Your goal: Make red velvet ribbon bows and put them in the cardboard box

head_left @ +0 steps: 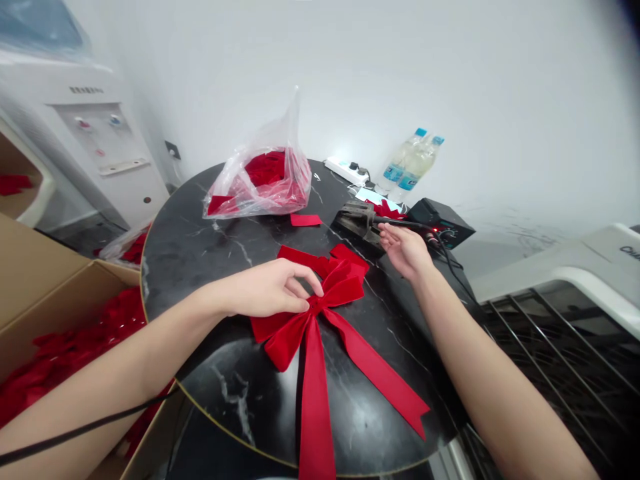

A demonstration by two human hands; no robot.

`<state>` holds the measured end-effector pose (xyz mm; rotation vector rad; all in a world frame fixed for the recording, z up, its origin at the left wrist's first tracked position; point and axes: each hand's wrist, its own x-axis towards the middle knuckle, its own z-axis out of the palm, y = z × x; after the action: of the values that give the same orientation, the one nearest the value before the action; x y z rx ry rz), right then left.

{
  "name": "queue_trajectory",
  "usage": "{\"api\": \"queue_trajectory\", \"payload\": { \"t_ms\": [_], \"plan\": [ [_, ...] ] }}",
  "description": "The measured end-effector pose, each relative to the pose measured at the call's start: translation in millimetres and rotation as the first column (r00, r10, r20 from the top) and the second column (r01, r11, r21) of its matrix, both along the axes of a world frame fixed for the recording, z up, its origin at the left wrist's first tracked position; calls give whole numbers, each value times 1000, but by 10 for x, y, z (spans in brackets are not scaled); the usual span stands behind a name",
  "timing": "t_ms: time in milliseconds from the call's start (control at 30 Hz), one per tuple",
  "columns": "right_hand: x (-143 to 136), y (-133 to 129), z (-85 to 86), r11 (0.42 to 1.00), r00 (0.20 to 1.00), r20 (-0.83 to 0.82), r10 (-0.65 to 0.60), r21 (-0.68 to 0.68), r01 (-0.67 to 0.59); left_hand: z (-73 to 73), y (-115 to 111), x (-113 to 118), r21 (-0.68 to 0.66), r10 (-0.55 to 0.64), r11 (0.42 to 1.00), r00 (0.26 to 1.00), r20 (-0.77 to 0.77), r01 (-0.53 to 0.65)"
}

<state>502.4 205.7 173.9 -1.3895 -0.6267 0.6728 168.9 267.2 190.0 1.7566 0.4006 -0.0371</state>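
A red velvet bow [315, 307] with two long tails lies on the black marbled table [225, 373], one tail reaching past the front edge. My left hand [280, 290] is over its left side, with curled thumb and fingers closed on the bow near the centre knot. On the right, my right hand [405, 250] is palm up with loosely bent fingers, just beneath the black handle of what looks like a soldering iron [400, 221]. The iron sits in its stand [357, 217]; no firm grip on it shows. Behind it is a black control box [443, 223] with a lit red light.
A clear plastic bag [260, 187] of red pieces stands at the back, beside a loose red strip [306, 220]. A power strip [347, 171] and two bottles [410, 163] are near the wall. A cardboard box [75, 300] of red bows stands left, below a water dispenser [100, 133].
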Motion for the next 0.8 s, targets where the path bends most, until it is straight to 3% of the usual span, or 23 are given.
{"api": "queue_trajectory", "payload": {
  "t_ms": [200, 300, 367, 500, 600, 700, 800],
  "plan": [
    [-74, -293, 122, 991, 999, 33, 9, -137, -5, 33, -20, -37, -112, 63, 992, 998, 0, -63],
    [-260, -647, 174, 980, 989, 140, 53, -199, -24, 38, -19, -47, -175, 75, 982, 997, 21, -70],
    [-470, -931, 221, 956, 965, 204, 163, -273, -104, 44, -14, -51, -227, 89, 971, 995, 40, -78],
    [-992, -1396, 304, 803, 845, 202, 494, -477, -356, 75, -12, -57, -297, 97, 952, 993, 73, -72],
    [-1304, -1588, 315, 721, 739, 253, 624, -551, -420, 140, -14, -74, -329, 104, 941, 991, 82, -72],
    [-1410, -1751, 329, 666, 710, 205, 674, -585, -462, 269, -17, -122, -295, 138, 949, 987, 78, -109],
    [-1330, -1940, 428, 488, 605, 79, 792, -678, -550, 453, -48, -198, -180, 178, 970, 982, 64, -165]
  ]
}}
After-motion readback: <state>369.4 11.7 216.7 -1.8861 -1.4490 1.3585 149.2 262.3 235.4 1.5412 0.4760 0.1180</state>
